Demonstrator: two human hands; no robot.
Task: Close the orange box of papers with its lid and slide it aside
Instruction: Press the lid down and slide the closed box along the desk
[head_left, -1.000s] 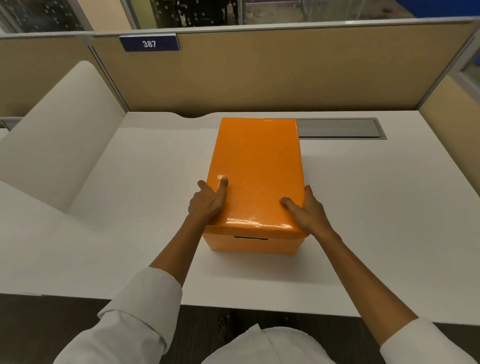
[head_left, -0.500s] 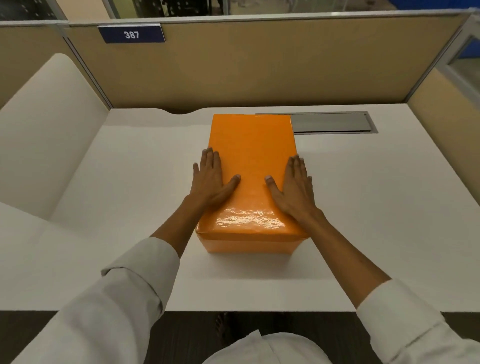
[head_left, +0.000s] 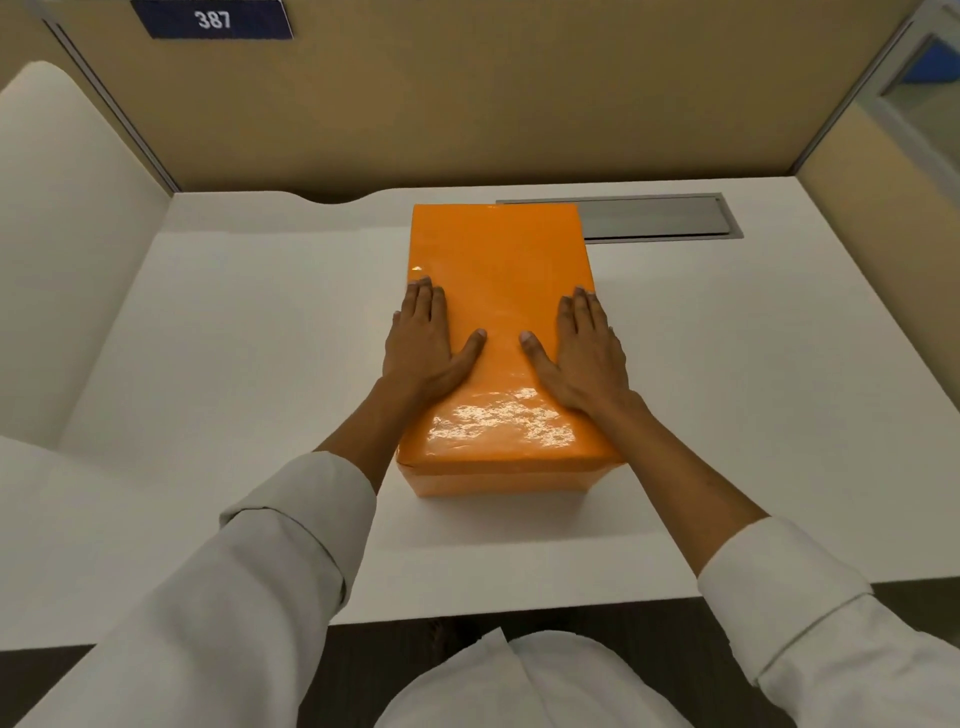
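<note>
My left hand (head_left: 422, 347) and right hand (head_left: 586, 358) both lie flat and open, palms down on the lid (head_left: 498, 291) of the orange box (head_left: 501, 475), fingers stretched forward, gripping nothing. The lid looks fully seated, its rim overlapping the box walls all round the near end, so I judge the closing done and only the slide aside left. The box stands in the middle of the white worktop (head_left: 727, 389), its far end just beside the grey cable hatch (head_left: 660, 218). To my left a white divider panel (head_left: 67, 249) limits room; the right side lies open, so that looks the easier way.
</note>
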